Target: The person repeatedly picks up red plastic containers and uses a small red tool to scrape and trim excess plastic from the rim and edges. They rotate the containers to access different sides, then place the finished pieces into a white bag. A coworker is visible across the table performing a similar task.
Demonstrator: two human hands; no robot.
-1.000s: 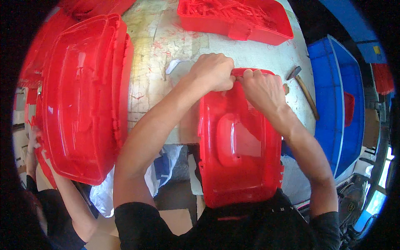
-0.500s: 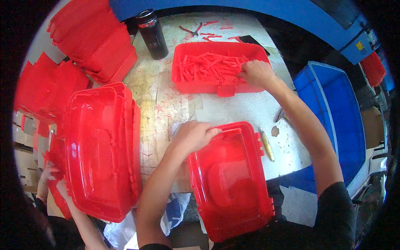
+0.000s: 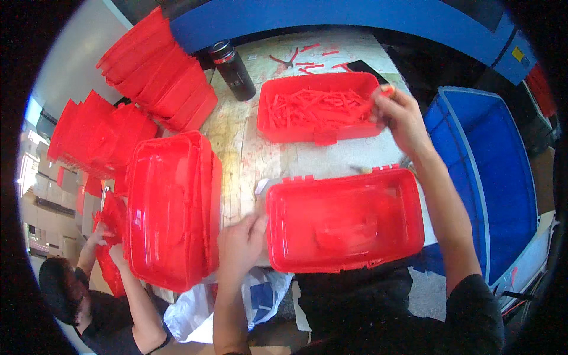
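A glossy red plastic lid (image 3: 343, 260) with hinge tabs lies crosswise at the near edge of the table. My left hand (image 3: 239, 242), slightly blurred, is closed at its left rim. Beyond it stands a red plastic box (image 3: 284, 135) filled with thin red plastic strips (image 3: 319, 106). My right hand (image 3: 402, 115) is raised at the right end of this box, its fingers pinched around a small red plastic piece (image 3: 387, 90). A yellowish-handled tool (image 3: 361, 169) lies partly hidden behind the lid.
Stacked red lids (image 3: 171, 207) stand at the left, with more red stacks (image 3: 160, 71) behind. A black bottle (image 3: 236, 74), pliers (image 3: 287, 59) and a phone (image 3: 367, 70) are on the table. Blue bins (image 3: 488, 177) stand at the right. A co-worker (image 3: 112, 296) handles red plastic at the lower left.
The lid has turned from lengthwise to crosswise. My left hand has moved down to its left rim. My right hand has lifted out of the strip box, and the view has shifted a little.
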